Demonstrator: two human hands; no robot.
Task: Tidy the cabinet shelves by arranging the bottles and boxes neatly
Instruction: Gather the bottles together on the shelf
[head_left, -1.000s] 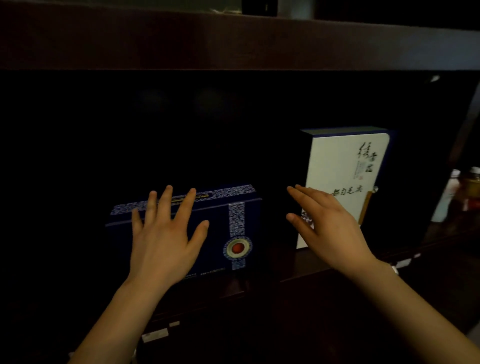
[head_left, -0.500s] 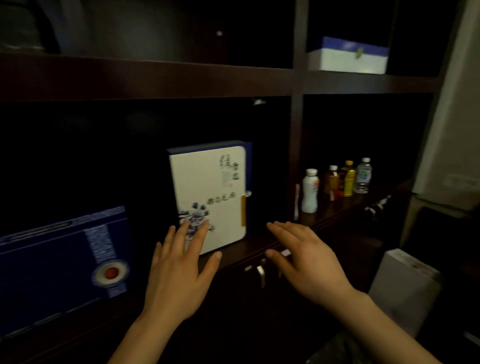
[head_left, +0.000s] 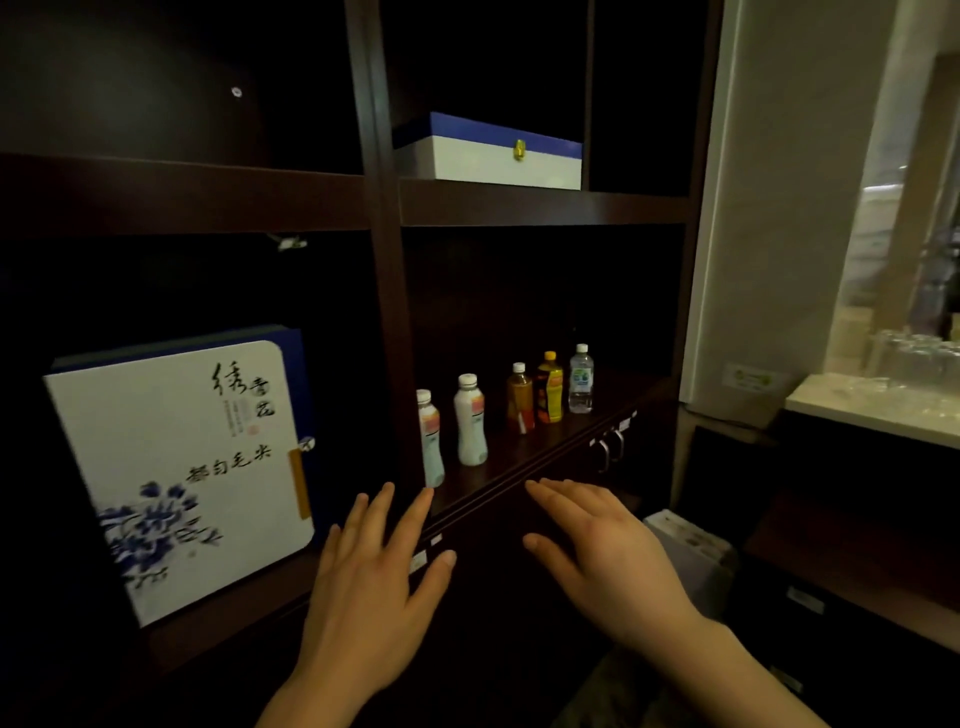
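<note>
A: Five bottles (head_left: 470, 413) stand in a loose diagonal line on the right shelf (head_left: 545, 447), the two pale ones nearest us, then brown, yellow and clear toward the far right.

B: Our left hand (head_left: 371, 587) and right hand (head_left: 605, 556) hover just in front of that shelf's edge, fingers spread, holding nothing.

A: Reaching in carelessly, we might well knock the two near pale bottles, since they stand close together and look tall and narrow.

B: The leftmost one sits tight against the upright post (head_left: 387, 312), so fingers may not fit behind it.

A: As for boxes, the white flowered box (head_left: 176, 467) stands upright in the left compartment, and a blue-lidded box (head_left: 488, 153) lies closed on the shelf above; we cannot tell what either holds
</note>
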